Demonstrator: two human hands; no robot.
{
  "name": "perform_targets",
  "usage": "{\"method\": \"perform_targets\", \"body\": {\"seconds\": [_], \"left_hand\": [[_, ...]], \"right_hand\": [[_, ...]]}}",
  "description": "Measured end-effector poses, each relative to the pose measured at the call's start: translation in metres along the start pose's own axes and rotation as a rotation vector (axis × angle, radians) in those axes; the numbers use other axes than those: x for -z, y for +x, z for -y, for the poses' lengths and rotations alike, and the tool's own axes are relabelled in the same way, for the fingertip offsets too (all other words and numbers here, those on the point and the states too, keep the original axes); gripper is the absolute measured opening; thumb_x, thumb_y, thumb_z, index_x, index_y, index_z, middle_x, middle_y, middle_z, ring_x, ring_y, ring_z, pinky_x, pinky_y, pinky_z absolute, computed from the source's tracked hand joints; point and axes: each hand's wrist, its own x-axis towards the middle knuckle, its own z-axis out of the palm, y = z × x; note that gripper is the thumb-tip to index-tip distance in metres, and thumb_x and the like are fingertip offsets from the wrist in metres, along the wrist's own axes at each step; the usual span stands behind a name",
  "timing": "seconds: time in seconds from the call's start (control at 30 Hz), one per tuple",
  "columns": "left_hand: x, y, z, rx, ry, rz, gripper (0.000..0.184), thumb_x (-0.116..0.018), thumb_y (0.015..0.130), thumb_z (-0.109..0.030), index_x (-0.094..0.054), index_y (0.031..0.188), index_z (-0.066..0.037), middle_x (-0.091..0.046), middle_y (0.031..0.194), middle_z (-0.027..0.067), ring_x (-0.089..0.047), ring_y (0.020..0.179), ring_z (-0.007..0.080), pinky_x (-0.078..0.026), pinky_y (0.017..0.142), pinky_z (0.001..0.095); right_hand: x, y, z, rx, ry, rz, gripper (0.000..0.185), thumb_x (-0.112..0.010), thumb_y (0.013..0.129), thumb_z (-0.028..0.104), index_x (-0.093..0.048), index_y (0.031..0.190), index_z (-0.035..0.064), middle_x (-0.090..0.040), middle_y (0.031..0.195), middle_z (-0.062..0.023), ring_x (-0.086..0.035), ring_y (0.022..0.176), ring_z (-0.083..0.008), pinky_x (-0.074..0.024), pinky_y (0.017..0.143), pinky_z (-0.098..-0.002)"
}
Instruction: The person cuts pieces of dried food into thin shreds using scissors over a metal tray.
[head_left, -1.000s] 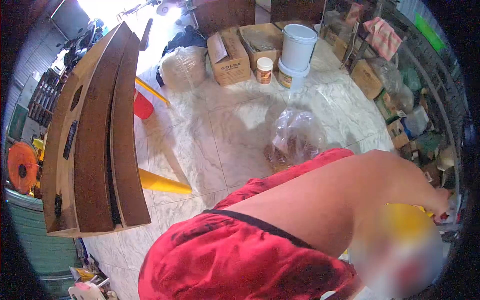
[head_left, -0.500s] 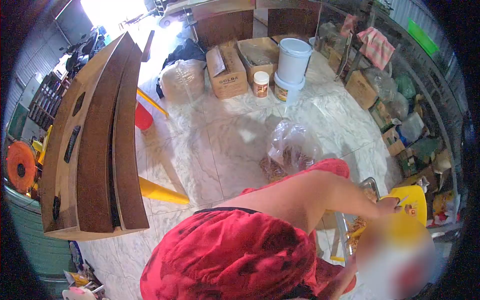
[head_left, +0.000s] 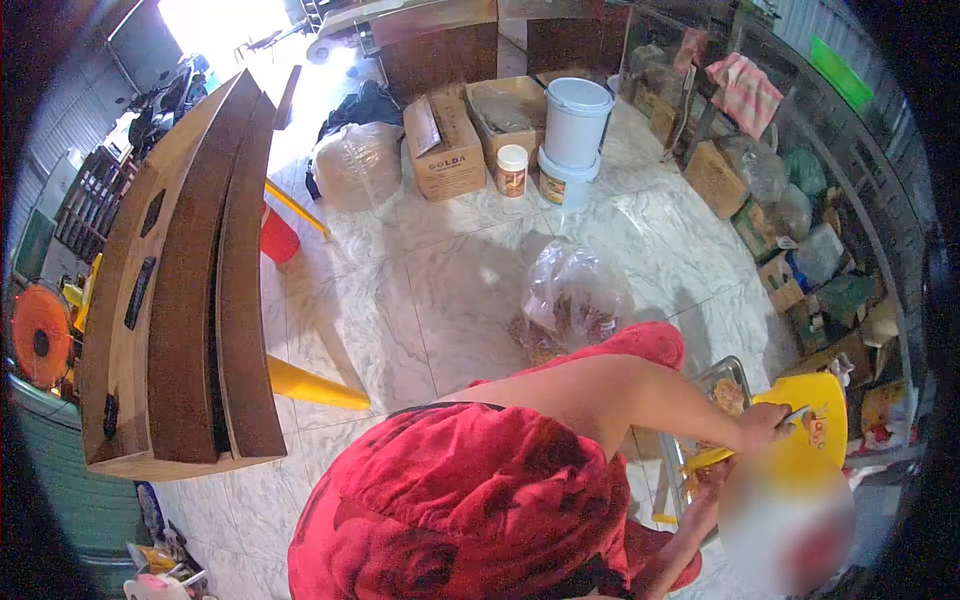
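Note:
At the right, my left hand (head_left: pixel 765 425) is closed over a yellow board (head_left: pixel 815 395). A thin grey blade, seemingly a knife (head_left: pixel 797 413), sticks out from its fingers. Small reddish pieces (head_left: pixel 818 430) lie on the board beside the blade. My right hand (head_left: pixel 706 492) is lower, near the board's left side; its fingers are partly hidden by a blurred patch, so their grip cannot be made out. Under my left forearm is a metal tray (head_left: pixel 737 368) with orange-brown shredded food (head_left: pixel 728 397). A yellow strip (head_left: pixel 708 458) crosses the tray beside my hands.
A clear plastic bag (head_left: pixel 575 290) with brown contents sits on the tiled floor beyond my red-clothed knee (head_left: pixel 655 345). Further back stand cardboard boxes (head_left: pixel 445 150), white buckets (head_left: pixel 578 125) and a jar (head_left: pixel 512 170). A wooden cabinet (head_left: pixel 185 290) fills the left; cluttered shelves (head_left: pixel 820 260) line the right.
My left hand has shifted slightly left and down with the blade. More of my right hand now shows beside the tray, and more reddish pieces are visible on the board.

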Motion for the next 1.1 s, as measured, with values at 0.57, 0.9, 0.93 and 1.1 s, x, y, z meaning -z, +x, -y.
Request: {"method": "perform_targets", "body": {"seconds": [0.57,0.9,0.93,1.1], "left_hand": [[-0.015,0.026,0.046,0.073,-0.123,-0.206,0.038,-0.045,0.084,-0.036,-0.051,0.090,0.001,-0.057,0.080,0.0235,-0.055,0.081,0.0391,-0.041,0.070,0.0454],[-0.045,0.011,0.058,0.096,-0.029,-0.186,0.045,-0.048,0.080,-0.044,-0.052,0.088,0.000,-0.056,0.082,0.0222,-0.055,0.081,0.0373,-0.042,0.071,0.0441],[-0.053,0.008,0.057,0.052,-0.060,-0.233,0.045,-0.048,0.080,-0.044,-0.053,0.087,0.000,-0.056,0.083,0.0223,-0.054,0.082,0.0374,-0.042,0.071,0.0441],[-0.058,0.014,0.056,0.162,-0.075,-0.102,0.042,-0.049,0.081,-0.041,-0.053,0.087,0.000,-0.057,0.083,0.0218,-0.055,0.081,0.0368,-0.041,0.069,0.0437]], "right_hand": [[0.025,0.045,-0.043,0.067,0.059,-0.142,0.034,-0.055,0.083,0.013,-0.047,0.114,-0.0001,-0.053,0.108,-0.0111,-0.054,0.090,-0.0201,-0.0461,0.070,-0.0290],[0.034,0.031,-0.073,0.143,-0.294,-0.067,0.054,-0.058,0.082,0.023,-0.036,0.125,-0.0022,-0.047,0.117,-0.0094,-0.048,0.102,-0.0166,-0.0399,0.084,-0.0279],[0.037,0.033,-0.076,0.147,-0.294,-0.099,0.054,-0.058,0.082,0.023,-0.036,0.125,-0.0022,-0.047,0.117,-0.0094,-0.048,0.102,-0.0166,-0.0399,0.084,-0.0279],[0.046,0.051,-0.092,0.152,0.063,-0.011,0.064,-0.066,0.076,0.023,-0.035,0.127,0.0016,-0.048,0.116,-0.0078,-0.050,0.102,-0.0185,-0.0432,0.084,-0.0300]]}}
